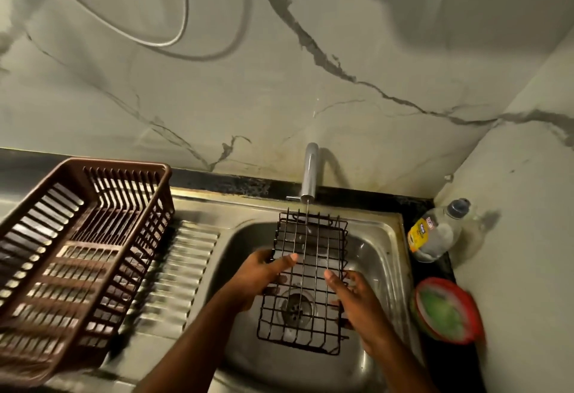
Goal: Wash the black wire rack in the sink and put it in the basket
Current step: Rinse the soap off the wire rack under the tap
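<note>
The black wire rack (310, 249) is held over the steel sink (377, 260), its far end under the tap (309, 172), from which a thin stream of water runs onto it. My left hand (264, 274) grips the rack's left edge, thumb lying on top of the wires. My right hand (351, 296) holds the right edge, thumb on top and fingers beneath. The brown plastic basket (34, 287) stands empty on the draining board at the left.
The ribbed steel draining board (183, 265) lies between basket and sink bowl. A plastic bottle with a yellow label (435, 234) and a red tub with green contents (447, 312) sit on the dark counter at the right. The marble wall rises behind.
</note>
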Demonstrator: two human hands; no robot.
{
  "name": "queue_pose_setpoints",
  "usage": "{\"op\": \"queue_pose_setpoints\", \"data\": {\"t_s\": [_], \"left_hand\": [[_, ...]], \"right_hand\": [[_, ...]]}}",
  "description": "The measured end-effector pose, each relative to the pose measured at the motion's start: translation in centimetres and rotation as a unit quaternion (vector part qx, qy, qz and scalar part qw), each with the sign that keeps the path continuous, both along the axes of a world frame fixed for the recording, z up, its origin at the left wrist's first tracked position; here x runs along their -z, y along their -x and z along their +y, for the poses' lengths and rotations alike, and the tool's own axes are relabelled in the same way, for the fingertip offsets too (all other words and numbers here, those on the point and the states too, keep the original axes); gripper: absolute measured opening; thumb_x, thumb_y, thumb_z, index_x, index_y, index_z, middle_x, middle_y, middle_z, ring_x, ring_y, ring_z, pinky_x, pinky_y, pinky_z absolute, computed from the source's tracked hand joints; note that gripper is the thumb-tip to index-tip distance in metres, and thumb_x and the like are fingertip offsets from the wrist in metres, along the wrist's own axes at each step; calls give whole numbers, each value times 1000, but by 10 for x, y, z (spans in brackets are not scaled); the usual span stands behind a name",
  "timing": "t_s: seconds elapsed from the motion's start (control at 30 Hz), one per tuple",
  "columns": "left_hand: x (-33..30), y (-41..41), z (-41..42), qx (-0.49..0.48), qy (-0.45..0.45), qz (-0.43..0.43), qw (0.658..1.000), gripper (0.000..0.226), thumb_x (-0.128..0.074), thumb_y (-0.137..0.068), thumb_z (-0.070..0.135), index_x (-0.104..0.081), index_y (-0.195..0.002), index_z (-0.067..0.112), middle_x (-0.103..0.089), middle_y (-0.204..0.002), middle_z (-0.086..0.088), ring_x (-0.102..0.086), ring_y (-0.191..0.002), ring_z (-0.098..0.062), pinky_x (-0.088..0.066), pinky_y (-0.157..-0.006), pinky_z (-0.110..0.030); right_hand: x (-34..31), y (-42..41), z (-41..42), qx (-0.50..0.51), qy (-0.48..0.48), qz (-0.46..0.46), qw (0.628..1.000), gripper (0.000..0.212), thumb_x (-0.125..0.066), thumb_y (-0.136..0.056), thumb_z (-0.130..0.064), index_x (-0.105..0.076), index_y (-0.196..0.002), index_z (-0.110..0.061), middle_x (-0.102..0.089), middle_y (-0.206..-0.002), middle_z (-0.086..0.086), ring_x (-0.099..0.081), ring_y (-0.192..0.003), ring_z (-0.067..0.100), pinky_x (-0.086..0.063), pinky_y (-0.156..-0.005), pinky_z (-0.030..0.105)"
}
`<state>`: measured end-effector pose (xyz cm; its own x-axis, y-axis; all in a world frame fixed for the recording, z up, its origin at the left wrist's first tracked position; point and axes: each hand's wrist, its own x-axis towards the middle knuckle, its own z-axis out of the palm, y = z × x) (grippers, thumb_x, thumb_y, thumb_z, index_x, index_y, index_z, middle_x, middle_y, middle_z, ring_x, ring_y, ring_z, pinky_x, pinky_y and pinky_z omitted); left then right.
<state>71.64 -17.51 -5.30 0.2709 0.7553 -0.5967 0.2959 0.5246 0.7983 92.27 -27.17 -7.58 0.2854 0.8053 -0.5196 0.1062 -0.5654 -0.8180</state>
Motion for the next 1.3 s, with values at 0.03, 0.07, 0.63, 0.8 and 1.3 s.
{"op": "queue_pose_setpoints", "data": {"t_s": [0.03,0.07,0.63,0.8,1.3], "left_hand": [[1,1,-1,1,2,-1,1000,116,-84,-49,79,-51,-142,18,-63,-127,-5,-69,-106,-24,-62,-81,-36],[3,1,-1,2,2,-3,1000,112,-83,-48,80,-55,-137,19,-64,-126,-5,-69,-106,-25,-62,-83,-39],[30,-1,23,-32,56,-55,996,62,-76,-72,58,-66,-118,18,-68,-120,-8,-72,-101,-29,-61,-85,-45],[40,4,31,-40,62,-51,996,71,-77,-70,62,-62,-125,19,-67,-122,-8,-71,-102,-27,-63,-83,-41],[42,9,41,-34,48,-60,996,76,-77,-71,70,-64,-122,15,-68,-118,-12,-71,-93,-26,-56,-67,-34]], "right_hand": [[-2,-1,-2,-5,5,-4,1000,98,-58,-60,-95,-48,-136,-34,-62,-126,-4,-68,-104,15,-55,-85,40],[-4,-2,-2,-9,12,-9,1000,92,-57,-65,-91,-50,-135,-32,-62,-125,-4,-66,-105,16,-54,-87,41],[-28,-3,233,-263,-236,-292,889,22,-79,-86,-18,-78,-107,-11,-77,-106,8,-71,-86,-5,-59,-88,25],[-12,12,268,-373,-165,-410,816,22,-73,-86,-28,-78,-107,-24,-76,-112,-3,-71,-100,10,-56,-95,30],[-49,-12,223,-230,-204,-402,863,17,-77,-88,-29,-77,-97,-15,-77,-92,2,-74,-80,13,-62,-76,31]]}}
